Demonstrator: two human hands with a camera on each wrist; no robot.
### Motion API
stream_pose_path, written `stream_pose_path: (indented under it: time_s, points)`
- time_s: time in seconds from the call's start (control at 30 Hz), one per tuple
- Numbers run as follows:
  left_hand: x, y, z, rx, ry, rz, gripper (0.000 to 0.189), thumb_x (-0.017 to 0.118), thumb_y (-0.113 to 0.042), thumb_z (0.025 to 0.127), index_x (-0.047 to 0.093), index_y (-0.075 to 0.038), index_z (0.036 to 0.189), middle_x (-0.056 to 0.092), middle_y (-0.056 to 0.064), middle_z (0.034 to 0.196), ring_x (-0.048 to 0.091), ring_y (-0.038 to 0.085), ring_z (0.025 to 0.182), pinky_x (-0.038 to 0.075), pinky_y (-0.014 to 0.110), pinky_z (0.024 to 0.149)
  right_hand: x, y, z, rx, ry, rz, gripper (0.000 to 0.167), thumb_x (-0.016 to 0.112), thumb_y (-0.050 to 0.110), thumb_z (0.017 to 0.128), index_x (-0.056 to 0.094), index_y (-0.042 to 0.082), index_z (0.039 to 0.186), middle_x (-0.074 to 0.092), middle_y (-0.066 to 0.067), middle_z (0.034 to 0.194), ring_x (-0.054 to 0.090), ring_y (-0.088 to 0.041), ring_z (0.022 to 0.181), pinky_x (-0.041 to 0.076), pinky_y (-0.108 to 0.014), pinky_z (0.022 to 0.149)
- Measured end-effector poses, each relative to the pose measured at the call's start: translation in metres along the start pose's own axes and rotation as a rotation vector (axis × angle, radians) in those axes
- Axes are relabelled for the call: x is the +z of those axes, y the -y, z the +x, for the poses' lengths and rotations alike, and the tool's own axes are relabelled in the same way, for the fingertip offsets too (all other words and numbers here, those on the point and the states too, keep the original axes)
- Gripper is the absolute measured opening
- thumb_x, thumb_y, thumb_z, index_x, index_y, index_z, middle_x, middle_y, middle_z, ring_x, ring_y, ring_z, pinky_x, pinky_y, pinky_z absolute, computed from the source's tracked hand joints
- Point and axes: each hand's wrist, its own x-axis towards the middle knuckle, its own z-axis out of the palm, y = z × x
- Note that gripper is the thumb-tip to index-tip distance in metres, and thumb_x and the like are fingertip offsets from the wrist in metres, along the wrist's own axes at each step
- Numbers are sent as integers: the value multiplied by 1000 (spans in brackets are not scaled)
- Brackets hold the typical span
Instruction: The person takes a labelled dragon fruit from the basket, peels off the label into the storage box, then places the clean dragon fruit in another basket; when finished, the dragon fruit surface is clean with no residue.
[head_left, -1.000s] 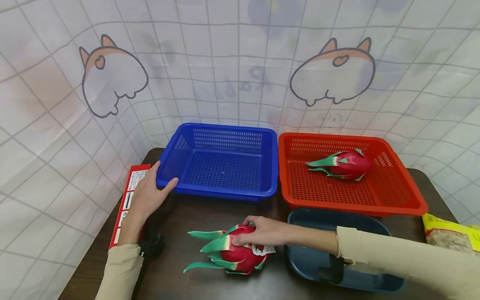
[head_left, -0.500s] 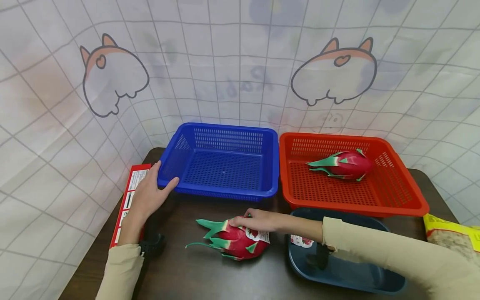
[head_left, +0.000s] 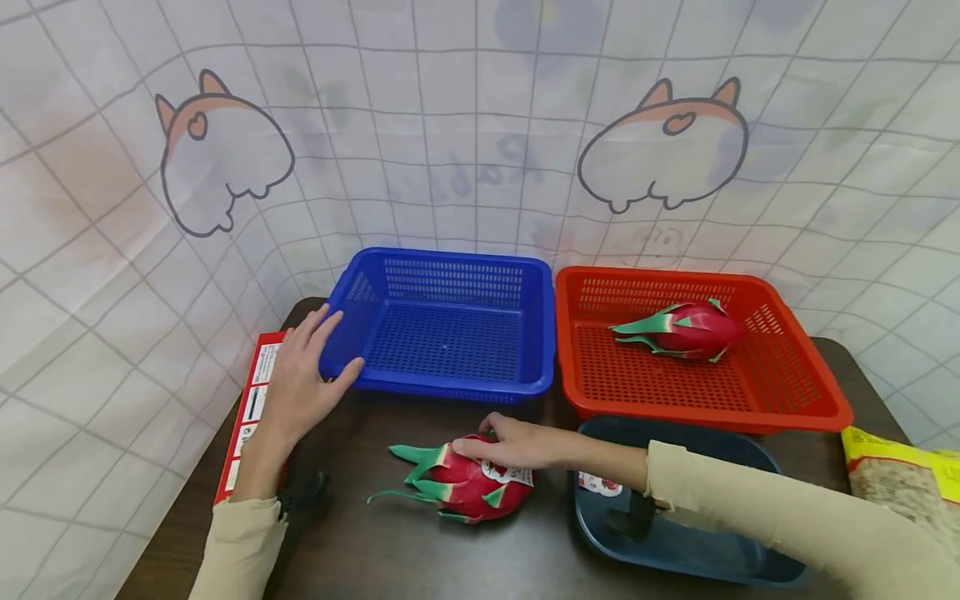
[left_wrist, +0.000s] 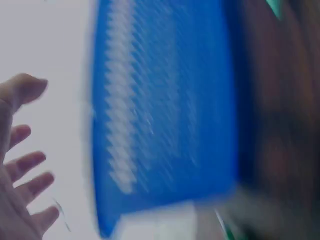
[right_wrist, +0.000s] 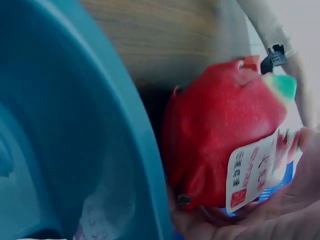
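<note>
A red dragon fruit (head_left: 480,492) with green scales and a white label lies on the dark table, its green tips pointing left. My right hand (head_left: 517,444) grips it from above and behind, and the right wrist view shows the fingers curled round the labelled side of the dragon fruit (right_wrist: 220,135). At the left corner of the blue basket (head_left: 442,387) is my left hand (head_left: 303,383), fingers spread and nearly straight. In the left wrist view that hand (left_wrist: 22,175) appears apart from the blurred basket wall (left_wrist: 165,100).
A red basket (head_left: 667,412) holds another dragon fruit (head_left: 693,331). In front of it stands a dark blue tray (head_left: 697,558) with a label in it, under my right forearm. A red-and-white box (head_left: 251,417) lies at left, a yellow bag (head_left: 900,475) at right.
My right hand and the dragon fruit have shifted slightly away from me, and the fruit has turned a little. My left fingers have lifted from the blue basket's rim and spread.
</note>
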Motion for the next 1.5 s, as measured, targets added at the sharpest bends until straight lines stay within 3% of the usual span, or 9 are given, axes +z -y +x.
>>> stream_pose_path:
  time_s: [0.1,0.27,0.4,0.53,0.67,0.8,1.17,1.33,1.5]
  points:
    - [-6,-35,0,124,101,-172,73,76,-25,83,42,-19,147,37,6,156,33,29,144,31,59,113,1,-3,-4,-59,-40,-26,86,53,67,86,38,2,140,55,-12,128,55,-20,114,51,-41,99]
    - [4,-84,-10,168,508,-419,87,75,-34,84,23,-34,153,25,-6,161,25,20,148,33,58,113,0,-11,-14,-136,-78,-51,96,59,65,84,30,-2,146,49,-16,137,53,-23,119,49,-43,101]
    - [32,-101,-25,144,757,-542,102,78,-38,80,8,-35,155,19,-10,161,25,19,148,38,50,112,2,-20,-27,-224,-112,-58,84,65,53,86,37,-3,141,54,-13,126,55,-18,107,54,-33,88]
    - [50,-107,-36,113,906,-574,110,78,-44,78,-1,-37,155,16,-11,160,38,18,137,51,29,99,9,-27,-46,-262,-181,-129,77,68,49,86,43,0,139,55,-11,123,54,-18,106,53,-36,88]
    - [54,-109,-41,84,951,-546,103,76,-50,78,4,-45,152,22,-4,159,47,17,124,53,21,88,18,-29,-61,-289,-257,-195,77,69,51,84,43,6,141,55,-6,126,54,-17,111,53,-41,92]
    - [53,-111,-44,79,922,-522,94,75,-50,79,16,-44,151,28,-2,156,49,18,122,54,21,86,27,-30,-66,-303,-323,-221,76,71,48,84,41,9,142,55,-4,129,54,-16,112,54,-40,93]
    - [61,-120,-47,96,843,-422,79,72,-58,78,42,-28,145,46,-9,145,47,13,124,54,26,89,33,-28,-62,-293,-488,-175,54,72,42,85,60,10,127,58,3,104,54,-13,92,48,-23,74]
    - [64,-119,-45,85,872,-434,76,71,-55,79,42,-28,144,45,-8,144,48,13,122,53,23,87,33,-26,-59,-254,-528,-117,45,71,38,87,63,12,123,58,5,99,54,-10,89,48,-21,72]
    - [66,-117,-43,80,904,-447,75,71,-52,81,40,-28,145,43,-7,146,48,14,122,52,22,88,34,-27,-57,-288,-563,-117,39,70,34,88,66,10,119,58,3,96,53,-10,86,47,-20,70]
